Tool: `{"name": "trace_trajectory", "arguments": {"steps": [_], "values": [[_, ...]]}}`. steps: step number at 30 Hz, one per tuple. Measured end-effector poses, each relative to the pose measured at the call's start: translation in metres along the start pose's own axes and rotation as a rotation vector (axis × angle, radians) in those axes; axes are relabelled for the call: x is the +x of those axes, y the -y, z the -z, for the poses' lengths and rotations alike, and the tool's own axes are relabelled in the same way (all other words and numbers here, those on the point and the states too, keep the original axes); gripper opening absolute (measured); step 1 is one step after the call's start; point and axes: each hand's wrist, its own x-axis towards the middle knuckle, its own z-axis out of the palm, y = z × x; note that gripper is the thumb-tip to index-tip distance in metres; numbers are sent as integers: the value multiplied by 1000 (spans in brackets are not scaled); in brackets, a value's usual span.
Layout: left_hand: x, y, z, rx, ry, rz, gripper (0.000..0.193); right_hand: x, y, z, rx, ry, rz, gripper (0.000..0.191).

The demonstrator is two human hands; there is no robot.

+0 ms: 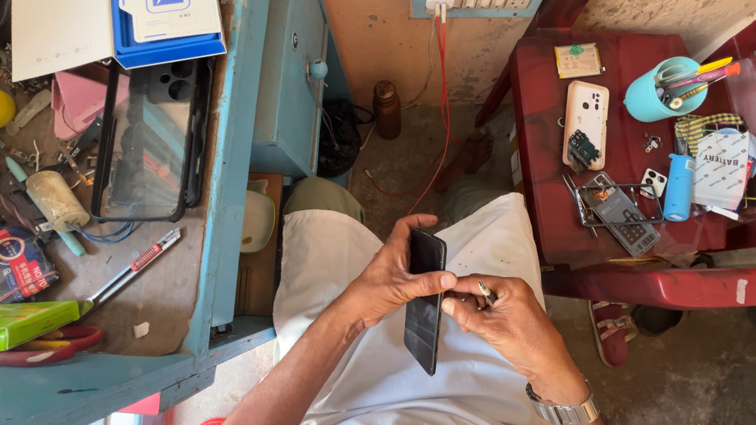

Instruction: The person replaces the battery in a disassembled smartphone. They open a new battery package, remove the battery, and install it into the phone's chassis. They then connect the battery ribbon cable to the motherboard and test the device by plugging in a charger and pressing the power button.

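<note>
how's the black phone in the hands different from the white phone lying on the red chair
The black phone is held edge-up between the left hand and right hand above the lap; the white phone lies flat on the red chair, untouched. The black phone's body is dark and plain; the white phone is pale with a small dark part resting on it. Both are slim rectangles.

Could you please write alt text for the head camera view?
Seen from above, a seated person's left hand and right hand hold a black phone edge-up over the lap. A cluttered blue workbench stands at left, a red plastic chair with phone parts at right.
</note>
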Motion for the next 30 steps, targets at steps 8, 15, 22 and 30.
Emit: {"name": "trace_trajectory", "arguments": {"steps": [8, 15, 22, 30], "values": [[1, 0, 0, 4, -2, 4, 112, 0, 0, 0, -22, -15, -3, 28], [0, -1, -1, -7, 0, -4, 112, 0, 1, 0, 10, -12, -4, 28], [0, -1, -1, -20, 2, -13, 109, 0, 3, -1, -11, -30, -37, 27], [0, -1, -2, 2, -3, -19, 109, 0, 2, 0, -25, -31, -22, 26]]}}
